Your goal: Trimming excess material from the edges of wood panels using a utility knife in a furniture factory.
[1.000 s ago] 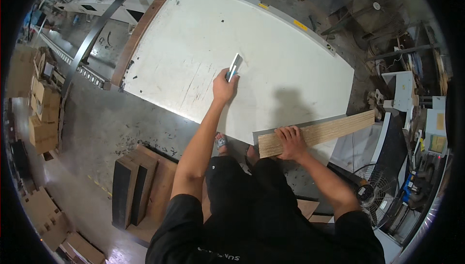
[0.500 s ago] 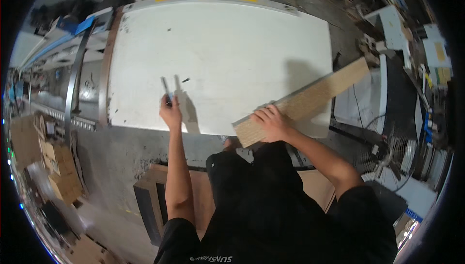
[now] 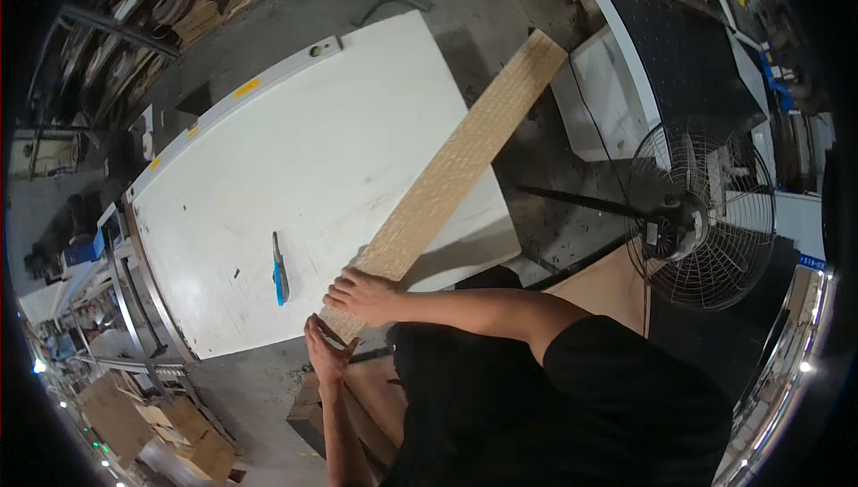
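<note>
Two bare hands are noted at the near end of one long, pale wood-grain board (image 3: 456, 147); we take twelve o'clock as the top of the view. We record the board's long axis running from seven o'clock, at the hands, to one o'clock, where the far end reaches out past the edge of the white table (image 3: 268, 174). A shadow lies on the tabletop beside it; whether the board touches the table, we cannot tell.

The left hand (image 3: 329, 355) is nearer the seven o'clock tip: its thumb and fingers are parted only by the board's end, which they grip. The right hand (image 3: 366, 298) sits just up the board toward one o'clock, fingers curled over the upper face and edge, holding it; its thumb we cannot make out. Nearly all the board's length therefore extends beyond both hands, toward one o'clock.

One blue-handled knife (image 3: 279, 280) lies loose on the table, apart from both hands, at eleven o'clock from the left. We further note a metal bar (image 3: 246, 88) along the table's ten-to-eleven o'clock edge, and a caged fan (image 3: 702, 219) at three o'clock, well apart from the board
</note>
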Available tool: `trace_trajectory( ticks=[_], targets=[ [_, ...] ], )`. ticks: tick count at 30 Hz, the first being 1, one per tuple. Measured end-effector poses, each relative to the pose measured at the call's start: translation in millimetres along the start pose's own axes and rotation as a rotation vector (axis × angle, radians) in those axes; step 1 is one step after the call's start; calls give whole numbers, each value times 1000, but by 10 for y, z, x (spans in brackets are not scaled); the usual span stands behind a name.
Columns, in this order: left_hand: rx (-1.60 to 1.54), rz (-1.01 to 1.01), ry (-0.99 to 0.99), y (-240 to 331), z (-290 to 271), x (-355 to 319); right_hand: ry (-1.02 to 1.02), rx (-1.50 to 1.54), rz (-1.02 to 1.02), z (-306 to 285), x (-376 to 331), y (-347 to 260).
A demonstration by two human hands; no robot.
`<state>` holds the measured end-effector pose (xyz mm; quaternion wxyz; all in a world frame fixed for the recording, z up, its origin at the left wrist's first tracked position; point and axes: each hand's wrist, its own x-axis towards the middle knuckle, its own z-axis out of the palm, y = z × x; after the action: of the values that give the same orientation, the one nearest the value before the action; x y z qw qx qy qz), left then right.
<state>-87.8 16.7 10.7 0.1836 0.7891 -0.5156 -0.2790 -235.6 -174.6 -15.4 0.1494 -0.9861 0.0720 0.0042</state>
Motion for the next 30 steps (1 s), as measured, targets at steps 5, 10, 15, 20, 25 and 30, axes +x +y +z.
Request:
trace_trajectory(
  ticks=[5,10,15,20,25,30],
  targets=[
    [131,-71,88,-110,117,34,383,697,195,-365,-559,548],
    [160,-117,100,-170,162,25,1622,1069,1086,-118,-2319,2519],
    [79,-213,65,-151,176,25,1539,2493,373,290,-3182,4005],
    [117,-341,41,-200,138,-27,1384,2193,-107,321,-2461,4474],
    [52,-207,48,-218,109,35,1445,1876,498,513,-2554,4843],
    [69,-200,133,-110,177,69,1018,2229,-355,184,-2273,4428]
  ],
)
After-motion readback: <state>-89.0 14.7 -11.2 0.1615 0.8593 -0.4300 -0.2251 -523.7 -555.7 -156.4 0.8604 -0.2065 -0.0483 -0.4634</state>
